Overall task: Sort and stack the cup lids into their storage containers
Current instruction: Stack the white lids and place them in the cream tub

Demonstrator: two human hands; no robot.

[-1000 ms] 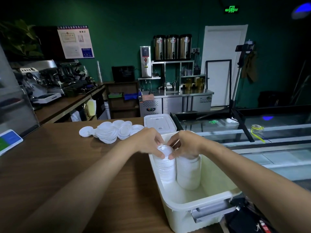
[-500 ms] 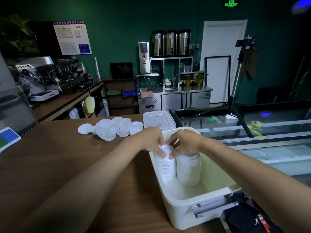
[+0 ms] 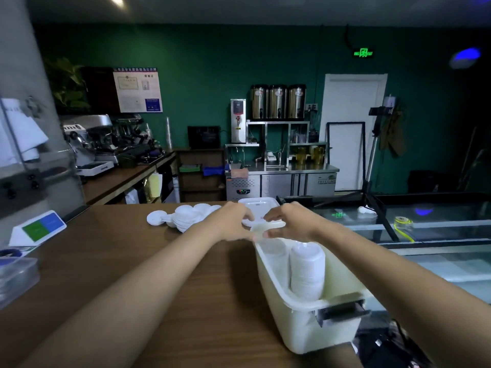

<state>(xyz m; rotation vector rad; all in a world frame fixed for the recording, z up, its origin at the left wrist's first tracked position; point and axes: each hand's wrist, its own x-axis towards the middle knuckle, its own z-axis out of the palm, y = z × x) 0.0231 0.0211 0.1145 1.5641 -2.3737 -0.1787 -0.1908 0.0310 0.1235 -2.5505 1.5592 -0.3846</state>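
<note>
Fingers (image 3: 247, 214) of left hand (image 3: 231, 221), right hand (image 3: 293, 221) hover at 12 o'clock rim of cream plastic bin (image 3: 305, 333), blurred; we can't tell grip. Inside, round white lids (image 3: 307, 272) nested upright, saves space.

White lid stack (image 3: 307, 272) upright in cream bin (image 3: 305, 332) — loose lids (image 3: 186, 217) heaped beyond.

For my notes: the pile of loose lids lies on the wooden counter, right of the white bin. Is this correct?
No. The head view shows the pile of loose lids on the wooden counter left of the white bin, not right of it.
</note>
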